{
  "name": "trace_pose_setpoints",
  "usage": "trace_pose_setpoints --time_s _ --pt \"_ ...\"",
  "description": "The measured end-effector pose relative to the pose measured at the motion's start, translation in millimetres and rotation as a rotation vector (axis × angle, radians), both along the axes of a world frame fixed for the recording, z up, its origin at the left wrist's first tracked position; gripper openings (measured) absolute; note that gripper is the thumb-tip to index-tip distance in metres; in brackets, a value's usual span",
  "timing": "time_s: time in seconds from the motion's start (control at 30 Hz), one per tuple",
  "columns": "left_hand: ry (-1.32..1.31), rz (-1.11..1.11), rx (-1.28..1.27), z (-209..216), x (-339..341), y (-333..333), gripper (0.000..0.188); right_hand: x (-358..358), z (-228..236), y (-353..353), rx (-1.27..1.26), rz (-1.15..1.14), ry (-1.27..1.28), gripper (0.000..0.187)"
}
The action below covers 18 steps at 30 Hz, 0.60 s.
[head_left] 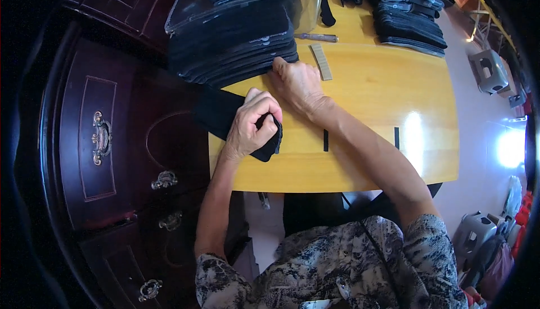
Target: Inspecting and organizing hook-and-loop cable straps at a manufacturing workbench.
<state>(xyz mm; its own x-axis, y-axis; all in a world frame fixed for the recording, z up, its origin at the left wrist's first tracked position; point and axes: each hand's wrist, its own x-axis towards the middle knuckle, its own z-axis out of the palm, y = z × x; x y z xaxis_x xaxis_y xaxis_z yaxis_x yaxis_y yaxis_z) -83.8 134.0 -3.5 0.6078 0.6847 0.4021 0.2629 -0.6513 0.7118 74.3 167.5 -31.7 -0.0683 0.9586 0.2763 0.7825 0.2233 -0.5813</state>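
My left hand (254, 122) is closed around the end of a black sock (220, 106), which lies flat over the left edge of the yellow table. The cuff end of the sock bunches out below my fingers. Farther off, my right hand (297, 84) pinches at the near right corner of a tall pile of black socks (233, 47); its fingertips are partly hidden against the fabric. Small pale marks show on some socks in the pile.
Behind the pile stands a clear plastic bin (310, 5) with more dark socks. A wooden-handled tool (316, 37) and beige strip (321, 61) lie beside it. Another sock pile (408, 25) is at the far right. Dark wooden drawers (101, 140) border the table's left.
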Motion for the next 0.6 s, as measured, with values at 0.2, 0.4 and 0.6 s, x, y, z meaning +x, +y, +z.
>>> trace_pose_setpoints --time_s 0.2,0.4,0.6 --pt "-0.076 0.163 0.151 5 17 7 0.007 5 -6 2 0.006 0.066 -0.062 0.014" --pt "-0.288 0.828 0.172 2 -44 6 0.013 3 25 1 0.016 0.349 -0.121 0.018" --pt "0.075 0.933 -0.284 6 -76 21 0.047 -23 40 23 0.049 0.595 -0.275 0.016"
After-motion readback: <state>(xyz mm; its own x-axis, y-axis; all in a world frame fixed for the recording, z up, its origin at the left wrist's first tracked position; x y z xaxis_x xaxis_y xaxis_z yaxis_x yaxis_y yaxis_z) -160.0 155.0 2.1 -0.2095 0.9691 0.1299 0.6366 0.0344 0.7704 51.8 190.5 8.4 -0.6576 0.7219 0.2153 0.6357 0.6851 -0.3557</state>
